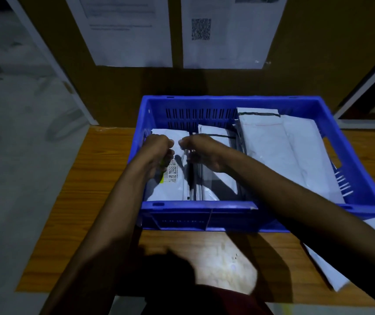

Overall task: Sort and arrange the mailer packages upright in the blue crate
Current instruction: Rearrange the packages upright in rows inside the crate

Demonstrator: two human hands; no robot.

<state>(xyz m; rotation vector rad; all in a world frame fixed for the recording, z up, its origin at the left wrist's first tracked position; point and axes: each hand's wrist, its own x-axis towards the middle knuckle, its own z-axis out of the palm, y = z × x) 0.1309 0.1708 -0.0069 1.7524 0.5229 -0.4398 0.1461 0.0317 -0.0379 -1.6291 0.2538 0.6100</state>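
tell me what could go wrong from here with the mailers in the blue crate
1. The large white padded mailers lean against the right wall of the blue plastic crate and may slump flat into the gap beside them.
2. The thin upright white mailers that the left hand and right hand grip could flop once released.
3. The flat white mailer lies outside, near the wooden table's edge; an arm could knock it off.

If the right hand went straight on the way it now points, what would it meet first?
Most likely the left hand: the right hand points leftward across the blue crate, fingertips nearly at the left knuckles. Depth is unclear, so it might instead graze the labelled mailer that the left hand grips.
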